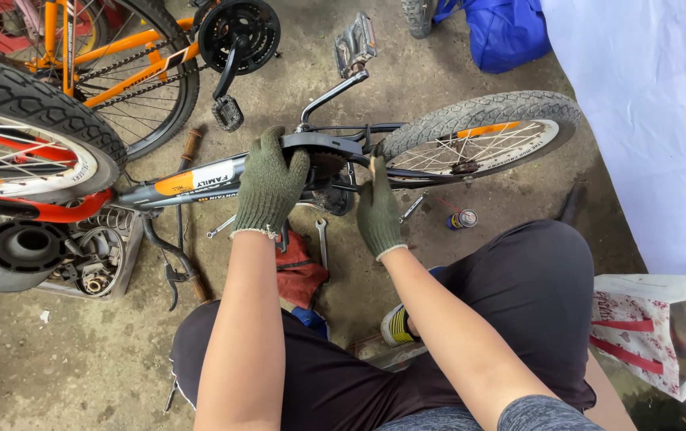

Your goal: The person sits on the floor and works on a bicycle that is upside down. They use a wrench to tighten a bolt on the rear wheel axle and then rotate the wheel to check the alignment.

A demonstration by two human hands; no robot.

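Observation:
A small bicycle lies upside down on the concrete floor, its dark frame [199, 182] running left to right. My left hand [269, 185], in a green knit glove, grips the black chain guard [311, 144] over the crank. My right hand [379, 209], also gloved, rests at the chain stays beside the rear wheel [483, 132], fingers closed around a part I cannot make out. A pedal [355, 44] on its crank arm points up and away from me.
An orange bicycle [131, 60] stands at the back left, with a large black tyre [31, 104] in front of it. A tray of parts [91, 263], wrenches [321, 239], a red rag [299, 271], a small spray can [463, 219] and a blue bag [507, 32] lie around.

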